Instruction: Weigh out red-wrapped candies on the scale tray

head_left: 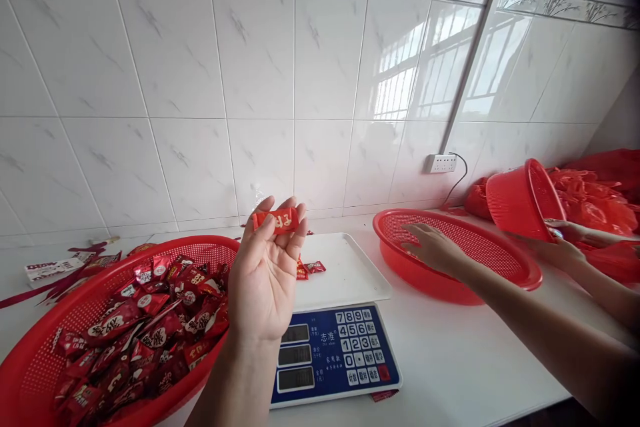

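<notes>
In the middle of the head view, my left hand (267,273) is raised palm up above the white scale tray (350,273), its thumb pressing a small red packet (283,220) against the fingers. More small red packets (315,267) lie on the tray, partly behind this hand. My right hand (430,245) reaches over the left part of a red oval basket (455,287), fingers stretched out, with nothing visible in it. Below the tray is the scale's blue keypad panel (335,353); my left wrist covers its left edge.
A large red basket (200,243) full of red packets stands at the left, by a white box (55,269) and ribbons. At the far right, another person's hands are at a tilted red basket (515,200) beside red bags (595,200). A socket (441,163) is on the tiled wall.
</notes>
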`<state>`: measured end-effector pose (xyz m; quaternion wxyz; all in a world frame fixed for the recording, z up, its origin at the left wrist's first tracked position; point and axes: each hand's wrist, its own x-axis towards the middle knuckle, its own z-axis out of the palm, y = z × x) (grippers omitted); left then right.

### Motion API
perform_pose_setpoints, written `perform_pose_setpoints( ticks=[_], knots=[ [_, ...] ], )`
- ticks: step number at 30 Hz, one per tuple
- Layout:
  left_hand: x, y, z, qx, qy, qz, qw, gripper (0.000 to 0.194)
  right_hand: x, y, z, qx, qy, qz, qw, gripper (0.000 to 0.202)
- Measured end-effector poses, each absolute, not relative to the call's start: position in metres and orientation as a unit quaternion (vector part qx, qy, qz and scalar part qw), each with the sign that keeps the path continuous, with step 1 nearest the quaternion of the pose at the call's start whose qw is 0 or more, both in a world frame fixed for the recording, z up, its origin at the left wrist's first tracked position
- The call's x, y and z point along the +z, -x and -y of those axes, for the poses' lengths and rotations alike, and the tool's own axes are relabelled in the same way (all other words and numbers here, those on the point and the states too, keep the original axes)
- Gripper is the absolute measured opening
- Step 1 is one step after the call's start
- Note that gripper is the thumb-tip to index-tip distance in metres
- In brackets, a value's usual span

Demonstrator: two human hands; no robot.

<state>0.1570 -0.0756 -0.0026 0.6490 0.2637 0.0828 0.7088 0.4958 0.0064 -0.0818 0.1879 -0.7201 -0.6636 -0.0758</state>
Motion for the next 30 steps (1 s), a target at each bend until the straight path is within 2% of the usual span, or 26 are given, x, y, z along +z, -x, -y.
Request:
perform_pose_setpoints(
  ticks=[9, 14, 18, 24, 30],
  knots=[
    [-0.002, -0.159, 0.074, 0.709, -0.264, -0.089, 0.648, 0.016, -0.099, -0.36, -0.01, 0.046, 0.482, 0.862, 0.15, 0.043],
    [-0.002, -0.158, 0.075, 0.712, -0.261, -0.091, 0.646, 0.017, -0.102, -0.328, -0.011, 0.057, 0.459, 0.872, 0.157, 0.028],
    [-0.002, -0.157, 0.075, 0.712, -0.26, -0.087, 0.647, 0.016, -0.1, -0.348, -0.012, 0.03, 0.509, 0.842, 0.179, 0.023],
    [-0.003, -0.157, 0.074, 0.708, -0.264, -0.073, 0.651, 0.015, -0.078, -0.441, -0.015, -0.055, 0.663, 0.713, 0.222, 0.03],
    [-0.004, -0.156, 0.075, 0.704, -0.276, -0.071, 0.65, 0.016, -0.079, -0.505, -0.015, -0.086, 0.748, 0.63, 0.191, 0.039]
  ],
)
